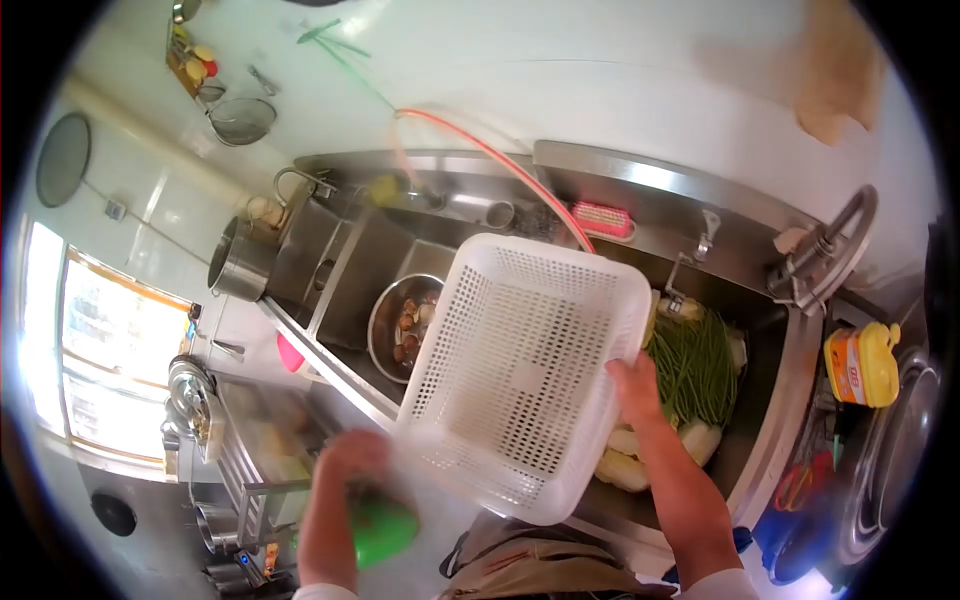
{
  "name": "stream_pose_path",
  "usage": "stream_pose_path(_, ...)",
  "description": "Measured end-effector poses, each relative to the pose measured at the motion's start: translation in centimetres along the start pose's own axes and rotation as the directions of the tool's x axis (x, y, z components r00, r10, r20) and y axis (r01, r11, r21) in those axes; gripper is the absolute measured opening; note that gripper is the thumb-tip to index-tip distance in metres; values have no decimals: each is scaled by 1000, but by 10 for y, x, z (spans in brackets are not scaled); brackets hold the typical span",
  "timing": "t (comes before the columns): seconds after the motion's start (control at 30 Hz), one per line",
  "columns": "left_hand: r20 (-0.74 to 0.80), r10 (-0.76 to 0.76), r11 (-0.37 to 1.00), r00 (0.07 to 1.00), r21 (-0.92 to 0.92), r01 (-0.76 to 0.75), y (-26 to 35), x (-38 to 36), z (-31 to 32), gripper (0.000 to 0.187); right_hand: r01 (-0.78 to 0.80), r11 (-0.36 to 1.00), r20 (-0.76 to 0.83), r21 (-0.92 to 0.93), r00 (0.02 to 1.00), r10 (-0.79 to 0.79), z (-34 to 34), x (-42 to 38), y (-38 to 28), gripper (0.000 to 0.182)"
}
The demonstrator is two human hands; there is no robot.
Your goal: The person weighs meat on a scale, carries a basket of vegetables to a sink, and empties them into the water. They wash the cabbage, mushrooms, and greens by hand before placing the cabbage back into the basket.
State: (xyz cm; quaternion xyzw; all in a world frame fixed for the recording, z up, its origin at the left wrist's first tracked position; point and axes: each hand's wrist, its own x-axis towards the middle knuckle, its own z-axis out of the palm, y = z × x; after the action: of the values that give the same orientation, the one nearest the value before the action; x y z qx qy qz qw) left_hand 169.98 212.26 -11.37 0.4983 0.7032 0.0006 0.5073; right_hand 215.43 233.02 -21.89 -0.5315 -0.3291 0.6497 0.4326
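1. The right hand (637,388) is closed on the rim of the white perforated plastic basket (520,375), which is tilted over the steel sink (770,420).
2. The left hand (352,462), blurred, is wrapped around a green scrubbing pad (385,530) at the basket's lower-left corner.
3. Judgement: scrubbing goes best with the basket braced firmly and kept over the sink, working along the mesh rows.
4. Counts: one basket; one green pad; one round steel bowl (385,340) of brown pieces in the next basin; one heap of green beans (695,365); one yellow bottle (862,362) on the counter.
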Motion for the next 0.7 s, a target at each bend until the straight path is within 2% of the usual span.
stream_pose_path(0.03, -181, 88, 965, 980, 261, -39, 11, 16, -41, 21, -19, 1000, -19, 17, 1000, 19, 5, 4, -7, 38)
stream_pose_path(0.07, -382, 64, 993, 922, 113, -23, -5, 50, -76, 18, -66, 996, -10, 54, 998, 67, 14, 3, -24, 35)
stream_pose_path(0.1, -539, -169, 909, 825, -410, -82, 18, 82, -102, 17, -50, 995, -6, 81, 999, 51, 21, 9, -23, 35)
stream_pose_path(0.13, -472, -214, 882, 855, -469, -38, 32, 119, -140, 21, -29, 994, -8, 108, 1000, 30, 26, 14, -19, 34)
stream_pose_path(0.2, -604, 19, 950, 797, -238, -203, 61, 202, -191, 28, -23, 989, -37, 144, 999, 29, 44, 17, -23, 34)
stream_pose_path(0.23, -698, 124, 969, 705, -68, -238, 62, 256, -218, 35, -43, 988, -55, 148, 997, 51, 56, 16, -27, 34)
stream_pose_path(0.27, -759, 154, 988, 633, 132, -83, 79, 300, -243, 43, -54, 986, -88, 156, 994, 68, 68, 17, -31, 34)
stream_pose_path(0.3, -667, 342, 880, 661, 475, 24, 72, 350, -278, 38, -81, 984, -141, 156, 984, 104, 75, 14, -28, 35)
stream_pose_path(0.33, -547, 515, 647, 660, 753, 119, 66, 402, -312, 34, -103, 994, -158, 26, 982, 106, 77, 12, -26, 34)
stream_pose_path(0.37, -748, 371, 910, 550, 412, -53, 76, 422, -318, 32, -226, 973, -228, -56, 951, 208, 74, 15, -11, 33)
stream_pose_path(0.4, -795, 329, 936, 510, 346, -64, 90, 446, -338, 39, -225, 945, -238, -235, 956, 169, 74, 12, -6, 33)
stream_pose_path(0.43, -837, 285, 957, 468, 279, -83, 105, 471, -357, 47, -181, 975, -240, -131, 960, 146, 86, 8, -11, 34)
stream_pose_path(0.47, -818, 256, 963, 515, 172, -205, 64, 537, -402, 56, -210, 961, -263, -182, 952, 158, 90, 5, -7, 35)
stream_pose_path(0.5, -764, 136, 927, 631, -127, -353, 74, 543, -405, 55, -241, 941, -259, -236, 949, 178, 88, 6, -3, 36)
stream_pose_path(0.57, -761, 106, 898, 640, -203, -390, 63, 573, -416, 52, -173, 920, -246, -352, 965, 88, 101, 2, -20, 39)
stream_pose_path(0.67, -789, 83, 879, 609, -231, -418, 43, 596, -429, 48, -34, 954, -204, -298, 979, -29, 103, 2, -6, 41)
stream_pose_path(0.7, -801, 88, 867, 593, -232, -441, 44, 594, -431, 47, -35, 952, -196, -303, 980, -27, 102, -2, -4, 41)
